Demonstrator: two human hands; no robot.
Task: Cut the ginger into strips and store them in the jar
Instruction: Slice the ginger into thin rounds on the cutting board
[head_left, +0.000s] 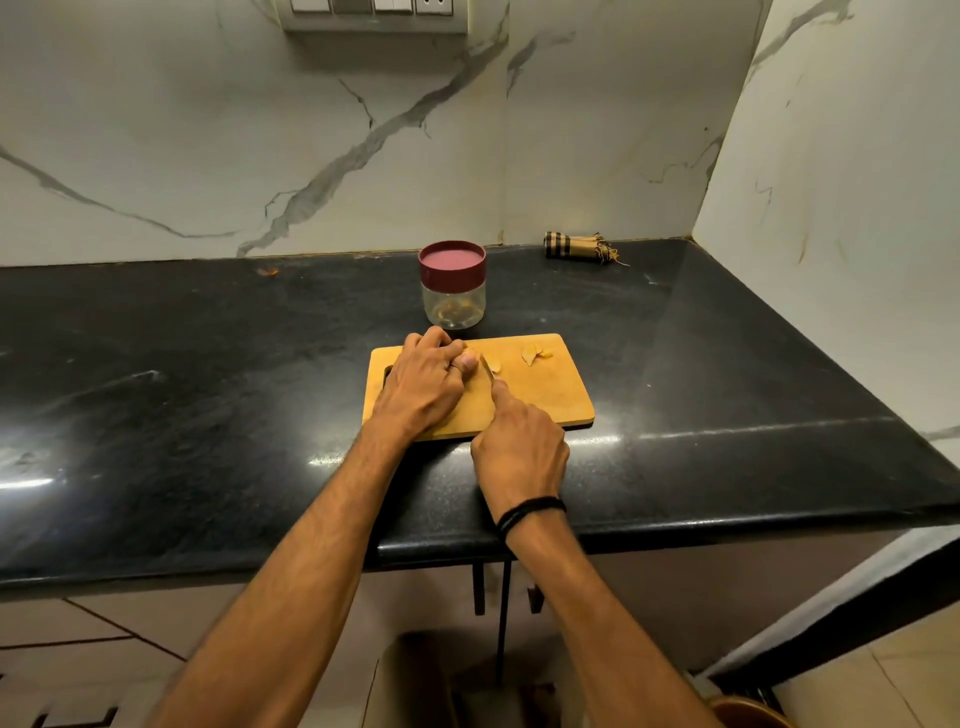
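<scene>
Head view, entries as we find them:

- Tabletop (208, 364): black polished stone, against a veined marble wall.
- Cutting board (545, 400): wooden, lying near the front edge.
- Left hand (423, 382): on the board, fingers curled with knuckles up. We cannot tell what lies beneath them.
- Right hand (519, 447): clenched round the handle of a knife (489, 373), forefinger laid along the back of the blade; the blade stands just beside the left fingertips.
- Ginger slices (535, 355): loose on the board's far side, right of the blade.
- Jar (453, 299): clear, maroon lid on, just behind the board, a few ginger pieces at its bottom.
- Checked cloth (576, 246): folded, by the wall.
</scene>
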